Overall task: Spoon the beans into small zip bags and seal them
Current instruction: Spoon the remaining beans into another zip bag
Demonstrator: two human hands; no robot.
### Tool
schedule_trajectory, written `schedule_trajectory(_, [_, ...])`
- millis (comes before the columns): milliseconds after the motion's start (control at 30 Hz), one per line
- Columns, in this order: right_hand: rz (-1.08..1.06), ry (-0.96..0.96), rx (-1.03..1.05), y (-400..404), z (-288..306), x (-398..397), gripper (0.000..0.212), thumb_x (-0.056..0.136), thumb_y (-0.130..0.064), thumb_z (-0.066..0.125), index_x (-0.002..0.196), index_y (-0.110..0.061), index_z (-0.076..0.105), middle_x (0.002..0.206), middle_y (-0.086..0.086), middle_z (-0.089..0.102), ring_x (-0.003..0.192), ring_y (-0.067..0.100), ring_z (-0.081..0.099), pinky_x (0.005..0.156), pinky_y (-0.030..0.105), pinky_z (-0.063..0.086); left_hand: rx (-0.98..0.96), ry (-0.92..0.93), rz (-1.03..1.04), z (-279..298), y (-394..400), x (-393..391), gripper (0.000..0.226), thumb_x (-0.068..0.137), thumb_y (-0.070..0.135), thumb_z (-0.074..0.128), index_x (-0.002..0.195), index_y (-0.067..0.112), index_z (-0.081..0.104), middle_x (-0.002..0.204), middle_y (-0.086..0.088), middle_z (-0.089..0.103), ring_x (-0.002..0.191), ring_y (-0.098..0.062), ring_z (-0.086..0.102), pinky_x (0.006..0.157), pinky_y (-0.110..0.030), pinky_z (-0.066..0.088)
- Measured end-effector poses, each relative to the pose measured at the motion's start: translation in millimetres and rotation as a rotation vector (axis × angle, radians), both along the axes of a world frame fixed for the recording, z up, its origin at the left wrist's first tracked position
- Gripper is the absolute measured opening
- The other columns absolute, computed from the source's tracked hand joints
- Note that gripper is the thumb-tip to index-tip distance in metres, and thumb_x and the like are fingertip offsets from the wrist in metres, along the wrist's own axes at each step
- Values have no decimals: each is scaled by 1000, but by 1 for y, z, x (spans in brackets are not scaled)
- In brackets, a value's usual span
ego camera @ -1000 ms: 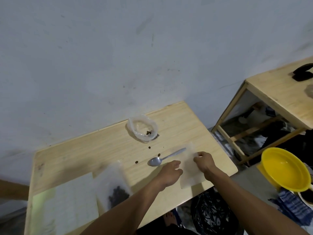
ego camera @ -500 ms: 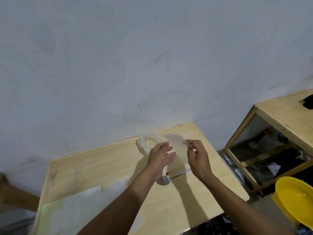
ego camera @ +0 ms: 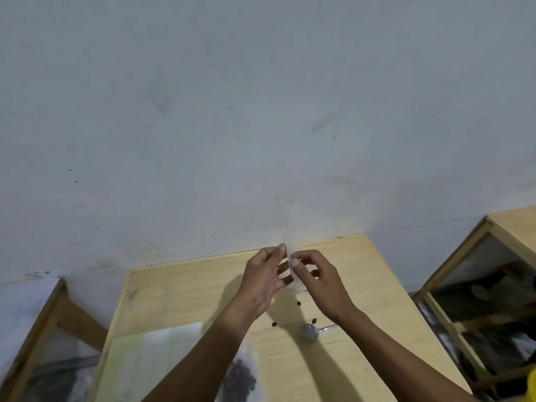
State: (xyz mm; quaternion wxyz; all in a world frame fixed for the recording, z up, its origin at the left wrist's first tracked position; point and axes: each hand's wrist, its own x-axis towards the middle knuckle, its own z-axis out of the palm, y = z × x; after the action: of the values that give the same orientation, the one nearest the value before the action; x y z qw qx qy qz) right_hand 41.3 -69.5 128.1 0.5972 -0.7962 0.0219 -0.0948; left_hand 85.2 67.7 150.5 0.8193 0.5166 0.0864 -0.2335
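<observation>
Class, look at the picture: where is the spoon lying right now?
In the head view, the spoon lies on the wooden table, below the raised hands, just left of the right forearm, near three loose beans.

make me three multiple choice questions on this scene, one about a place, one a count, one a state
1. Where is the spoon?
A. lying on the table
B. in the right hand
C. inside a bag

2. How many loose beans lie on the table between the arms?
A. none
B. three
C. ten

3. What are the hands doing with the empty bag?
A. both pinch it, raised above the table
B. pressing it flat on the table
C. neither touches it

Answers
1. A: the spoon lies on the wood below the right hand, held by no one.
2. B: three dark dots show apart on the wood above and left of the spoon.
3. A: fingertips of the left hand and the right hand meet on the thin clear bag, held up in front of the wall.
</observation>
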Motion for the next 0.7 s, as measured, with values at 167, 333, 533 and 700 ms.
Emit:
schedule_trajectory(167, [24,91,7,8,4,7,19,91,-45,65,101,-29,67,109,-15,67,101,3,63,81,36,52,103,-47,9,-3,8,1,13,95,22,64,92,10,62,96,-10,69,99,-26,68,90,-48,58])
schedule_trajectory(333, [55,168,36,5,1,8,14,92,-38,65,96,-26,69,106,-9,70,98,8,66,75,34,54,167,-77,26,-9,11,3,10,99,11,54,94,6,61,112,-15,71,98,-26,73,75,-38,61])
schedule_trajectory(533, [2,165,-121,2,-12,10,7,87,-15,68,80,-14,69,88,-3,69,80,6,64,74,21,50,258,-106,-53,-21,12,-3,21,90,23,71,96,6,59,103,-8,74,95,-24,73,78,-37,61])
schedule_trajectory(700, [-15,218,-247,2,-19,6,20,88,-16,67,69,-15,61,70,-7,64,60,1,58,58,13,44,519,-171,-171,-35,15,-4,21,95,18,59,86,-1,56,96,-18,72,85,-22,75,76,-39,62])
